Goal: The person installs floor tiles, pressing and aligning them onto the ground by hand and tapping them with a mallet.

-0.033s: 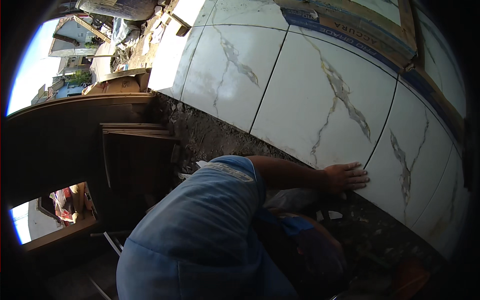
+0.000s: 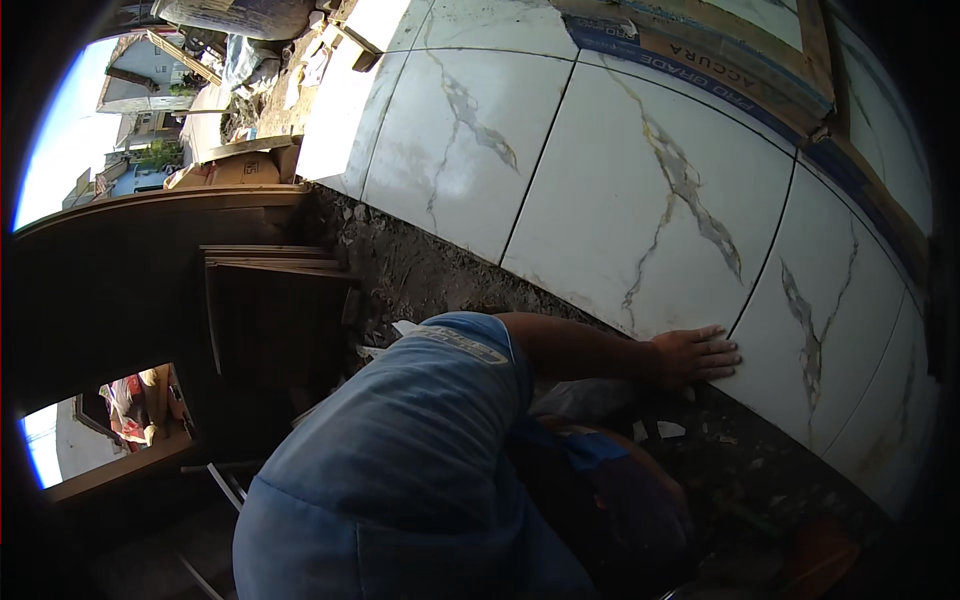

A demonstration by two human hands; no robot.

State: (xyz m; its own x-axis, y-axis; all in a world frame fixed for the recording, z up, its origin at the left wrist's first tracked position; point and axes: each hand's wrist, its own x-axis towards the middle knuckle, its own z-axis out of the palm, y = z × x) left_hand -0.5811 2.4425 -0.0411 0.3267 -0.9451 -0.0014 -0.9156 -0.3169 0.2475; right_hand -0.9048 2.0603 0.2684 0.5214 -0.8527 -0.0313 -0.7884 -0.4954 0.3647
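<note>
My left arm, in a blue short sleeve (image 2: 400,440), reaches across to the right. At its end my left hand (image 2: 694,357) lies flat, fingers stretched out, at the lower edge of a white marbled tile (image 2: 620,190). The fingertips are close to the dark joint between this tile and the neighbouring marbled tile (image 2: 850,330). Nothing shows in that hand. My right hand cannot be seen; the area under the arm is dark.
Printed cardboard strips (image 2: 690,60) and a wooden bar (image 2: 818,50) lie on the tiles at the upper right. Rough dark soil (image 2: 420,260) borders the tiles. Stacked dark boards (image 2: 280,300) are at the left. A cardboard box (image 2: 240,170) sits near the upper left.
My left hand and forearm have shifted very slightly to the right along the tile edge. The surroundings look the same.
</note>
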